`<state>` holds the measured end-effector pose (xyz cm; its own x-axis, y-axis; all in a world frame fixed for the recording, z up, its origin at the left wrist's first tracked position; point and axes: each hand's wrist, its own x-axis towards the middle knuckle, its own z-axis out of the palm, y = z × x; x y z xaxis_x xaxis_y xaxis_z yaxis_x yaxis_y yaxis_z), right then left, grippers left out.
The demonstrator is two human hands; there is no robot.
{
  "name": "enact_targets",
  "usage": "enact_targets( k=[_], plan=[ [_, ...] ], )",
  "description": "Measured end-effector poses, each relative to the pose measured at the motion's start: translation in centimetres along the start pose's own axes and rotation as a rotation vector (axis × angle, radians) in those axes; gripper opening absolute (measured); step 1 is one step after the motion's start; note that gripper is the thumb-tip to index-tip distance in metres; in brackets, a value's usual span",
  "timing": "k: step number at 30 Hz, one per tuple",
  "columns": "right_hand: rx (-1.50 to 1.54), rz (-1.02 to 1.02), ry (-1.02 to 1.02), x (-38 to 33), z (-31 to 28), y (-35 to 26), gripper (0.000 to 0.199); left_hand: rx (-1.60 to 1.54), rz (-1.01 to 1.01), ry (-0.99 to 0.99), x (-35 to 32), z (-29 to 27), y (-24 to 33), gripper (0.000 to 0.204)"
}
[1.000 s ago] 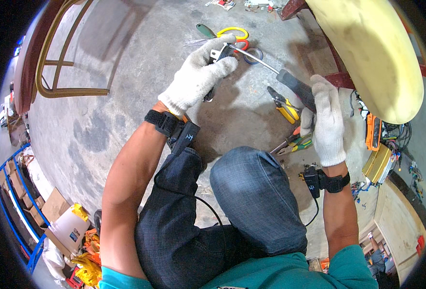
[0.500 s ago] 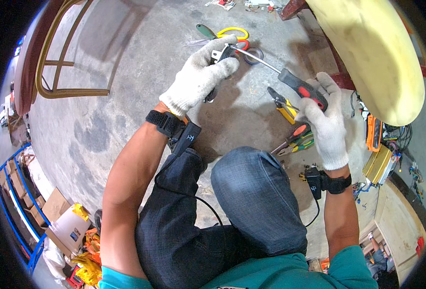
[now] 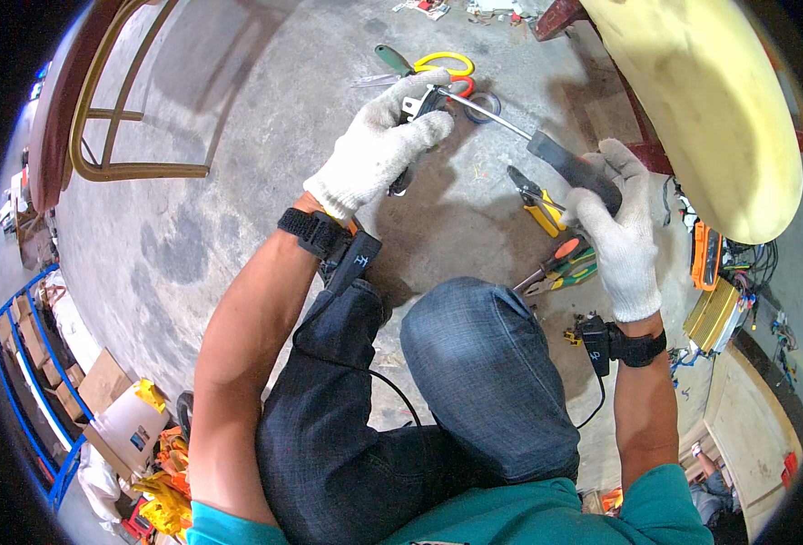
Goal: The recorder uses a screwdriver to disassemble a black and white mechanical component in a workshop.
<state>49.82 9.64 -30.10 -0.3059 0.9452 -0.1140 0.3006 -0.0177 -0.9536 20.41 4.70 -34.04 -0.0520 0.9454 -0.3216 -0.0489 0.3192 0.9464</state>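
My left hand point(image 3: 374, 150), in a white knitted glove, is closed around a small dark part point(image 3: 431, 102) with a pale metal tab; most of it is hidden by the glove. In my gloved right hand point(image 3: 626, 241) is a screwdriver point(image 3: 556, 154) with a dark handle, its shaft slanting up-left so the tip meets the part. Below the shaft, yellow-handled pliers point(image 3: 542, 211) lie on the concrete. Nearer my knee are an orange-handled screwdriver point(image 3: 563, 252) and green-handled pliers point(image 3: 572, 274).
Beyond my left hand lie scissors with yellow and red handles point(image 3: 447, 64), a green-handled tool point(image 3: 392, 60) and a tape roll point(image 3: 483, 107). A yellow cushioned seat point(image 3: 710, 109) overhangs the right. Beneath it sit an orange device point(image 3: 704, 252), a gold finned box point(image 3: 712, 309) and cables.
The screwdriver has turned about its axis: the red patches on its handle no longer show. Both hands stay in nearly the same place, and the whole view shifts slightly.
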Motion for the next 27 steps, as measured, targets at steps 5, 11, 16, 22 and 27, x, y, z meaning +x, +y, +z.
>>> enact_targets(
  k=[5,11,16,22,27],
  plan=[
    [0.277,0.437,-0.129,0.2,-1.4,-0.8,0.057,0.008,-0.002,-0.014,-0.2,0.2,0.7,0.056],
    [0.030,0.196,-0.032,-0.1,-0.4,-1.4,0.058,-0.060,-0.037,0.000,-0.1,0.3,0.3,0.054],
    [0.173,0.286,-0.083,0.0,-1.4,-0.6,0.057,-0.013,0.010,-0.007,-0.2,0.4,0.5,0.053],
    [0.086,0.238,-0.025,0.1,-0.4,-2.0,0.054,-0.026,0.015,-0.020,-0.2,0.2,0.2,0.054],
    [0.204,0.453,-0.099,0.4,-1.2,-1.5,0.057,-0.035,0.024,-0.024,-0.1,0.1,0.1,0.054]
  ],
)
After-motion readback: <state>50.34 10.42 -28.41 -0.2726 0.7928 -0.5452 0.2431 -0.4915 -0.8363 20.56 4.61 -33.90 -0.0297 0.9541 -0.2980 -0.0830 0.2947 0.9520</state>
